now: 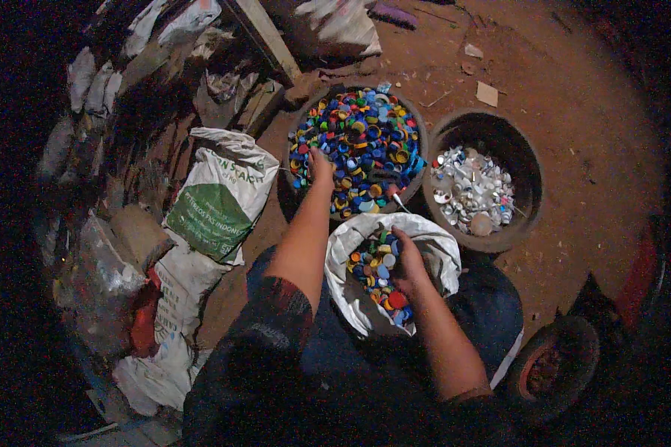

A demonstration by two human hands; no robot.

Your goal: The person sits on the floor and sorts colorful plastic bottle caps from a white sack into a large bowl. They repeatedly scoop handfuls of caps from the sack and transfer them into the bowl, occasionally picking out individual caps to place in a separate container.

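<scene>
Big tub (424, 130) under and ahead of left hand (320, 170): heaped with coloured caps (365, 138), so plenty looks left. Second tub (528, 175), ahead-right of right hand (411, 267): part-filled with pale caps (473, 186). Open white sack (446, 253) around right hand: some coloured caps in. Left hand on big tub's caps, right beside sack's; fingers partly hidden, can't tell if either grips any.
</scene>
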